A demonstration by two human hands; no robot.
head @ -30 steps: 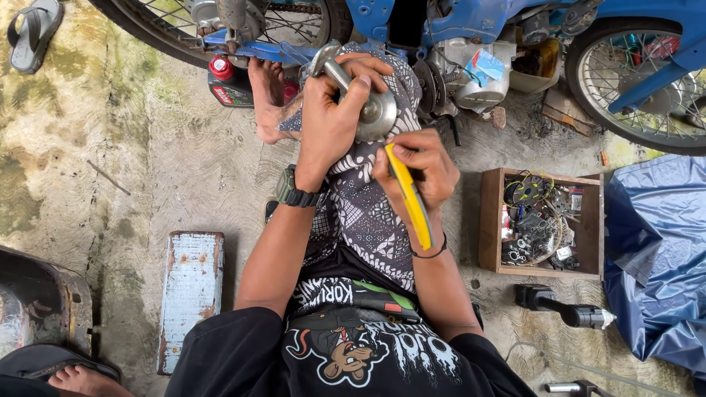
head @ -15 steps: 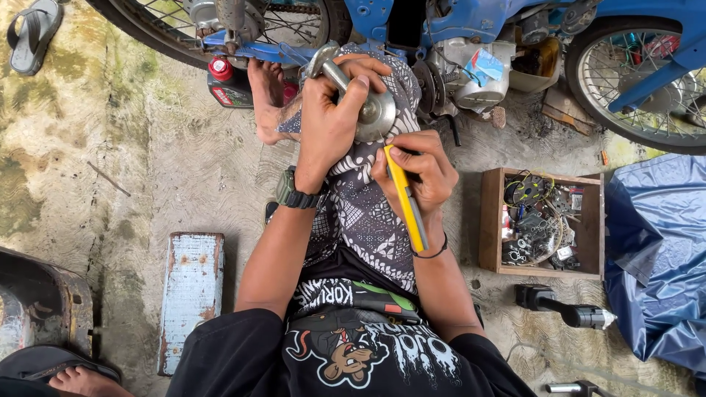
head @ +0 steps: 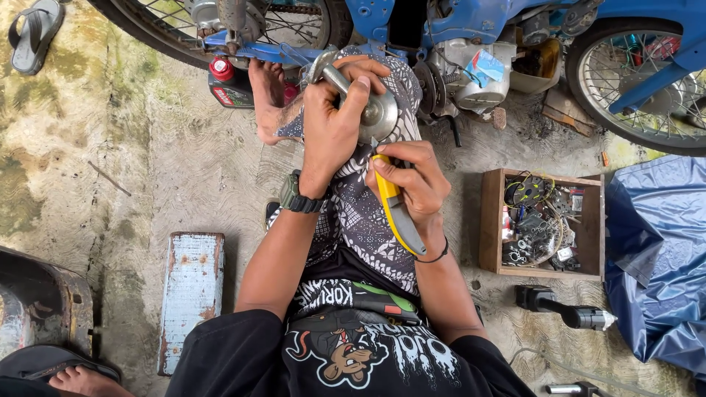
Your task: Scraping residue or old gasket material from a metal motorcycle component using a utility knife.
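Beside the right hand [head: 412, 184], wooden box [head: 489, 220] holds small parts [head: 540, 228].

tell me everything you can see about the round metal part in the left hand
The round metal part is a silvery disc with a rod-like shaft sticking out toward the upper left, ending in a wider head. It looks like bare, slightly dull steel. The left hand wraps it from the left, fingers curled over the shaft and thumb lying along the disc face. It is held above the person's patterned lap, just in front of the blue motorbike. The tip of the yellow-handled tool in the right hand meets its lower edge.
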